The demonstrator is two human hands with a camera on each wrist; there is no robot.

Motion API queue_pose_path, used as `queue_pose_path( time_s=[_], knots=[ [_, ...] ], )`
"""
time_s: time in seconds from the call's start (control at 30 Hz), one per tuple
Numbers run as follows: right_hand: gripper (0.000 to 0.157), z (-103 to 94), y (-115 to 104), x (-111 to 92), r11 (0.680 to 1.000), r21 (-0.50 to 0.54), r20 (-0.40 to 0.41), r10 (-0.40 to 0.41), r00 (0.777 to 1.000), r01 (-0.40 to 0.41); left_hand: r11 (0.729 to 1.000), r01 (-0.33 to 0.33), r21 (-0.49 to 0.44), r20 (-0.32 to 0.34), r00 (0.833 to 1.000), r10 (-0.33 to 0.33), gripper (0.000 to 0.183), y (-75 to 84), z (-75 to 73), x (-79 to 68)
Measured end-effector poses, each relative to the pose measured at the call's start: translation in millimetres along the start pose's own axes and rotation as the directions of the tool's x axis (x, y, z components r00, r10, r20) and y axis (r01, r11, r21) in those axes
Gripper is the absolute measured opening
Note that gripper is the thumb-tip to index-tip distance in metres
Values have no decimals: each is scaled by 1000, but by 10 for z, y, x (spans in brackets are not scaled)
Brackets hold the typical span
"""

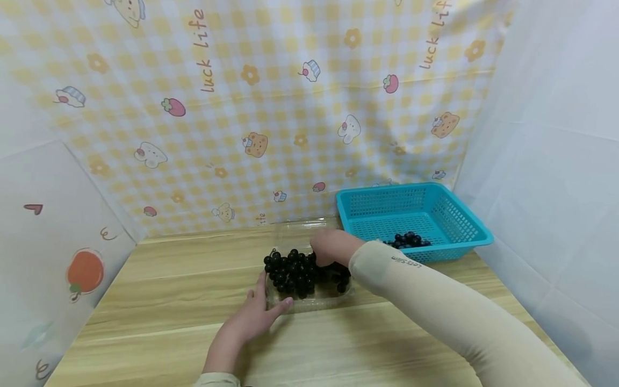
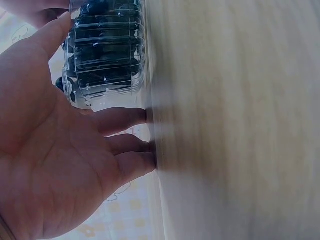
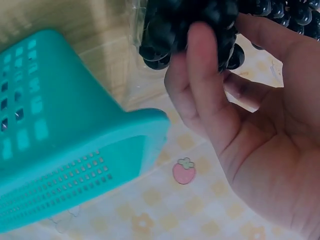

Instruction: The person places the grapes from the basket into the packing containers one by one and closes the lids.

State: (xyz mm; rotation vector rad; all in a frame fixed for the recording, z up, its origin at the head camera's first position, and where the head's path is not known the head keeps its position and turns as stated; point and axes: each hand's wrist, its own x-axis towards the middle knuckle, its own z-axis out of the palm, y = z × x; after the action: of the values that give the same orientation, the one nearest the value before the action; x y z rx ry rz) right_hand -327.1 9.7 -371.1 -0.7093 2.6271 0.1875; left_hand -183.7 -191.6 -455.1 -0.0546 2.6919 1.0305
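A clear plastic box (image 1: 309, 305) stands on the table, full of black grapes (image 1: 290, 274), some heaped above its rim. My left hand (image 1: 256, 314) lies around its near left corner, thumb along the front and fingers by the left side. In the left wrist view the thumb touches the ribbed box wall (image 2: 107, 55), and the other fingertips rest on the table. Reaching in from the right, my right hand (image 1: 336, 245) grips a bunch of grapes. The right wrist view shows its fingers curled round the dark bunch (image 3: 215, 15), which partly hides some fingertips.
A blue-green perforated basket (image 1: 471, 236) stands right of the box, with some black grapes (image 1: 408, 239) in it, partly hidden by my right sleeve (image 1: 435, 287). The box's open lid (image 1: 295, 234) lies toward the patterned cloth (image 1: 217, 134) behind the wooden table (image 1: 169, 301).
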Motion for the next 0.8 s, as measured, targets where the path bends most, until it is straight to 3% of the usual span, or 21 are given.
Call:
queue_pose_path(
  time_s=[0.23,0.4,0.53,0.6,0.73,0.8],
  knots=[
    [24,52,5,65,984,134,66,108,992,-116,1000,1,2,-3,1000,-1,118,-27,22,11],
    [19,130,-12,40,975,188,50,114,992,-121,1000,-1,3,-12,1000,1,118,-47,31,17],
    [11,163,-29,-41,987,137,19,78,997,-80,1000,0,10,-14,1000,1,118,-45,33,18],
    [20,169,-34,-86,992,109,20,62,998,-64,1000,-2,16,-15,1000,3,118,-38,35,22],
    [63,164,-38,-153,994,86,49,57,997,-61,1000,-3,21,-16,1000,3,118,-25,32,21],
    [74,157,-42,-166,993,93,59,61,996,-67,1000,-3,17,-15,1000,3,118,-18,29,19]
  ],
)
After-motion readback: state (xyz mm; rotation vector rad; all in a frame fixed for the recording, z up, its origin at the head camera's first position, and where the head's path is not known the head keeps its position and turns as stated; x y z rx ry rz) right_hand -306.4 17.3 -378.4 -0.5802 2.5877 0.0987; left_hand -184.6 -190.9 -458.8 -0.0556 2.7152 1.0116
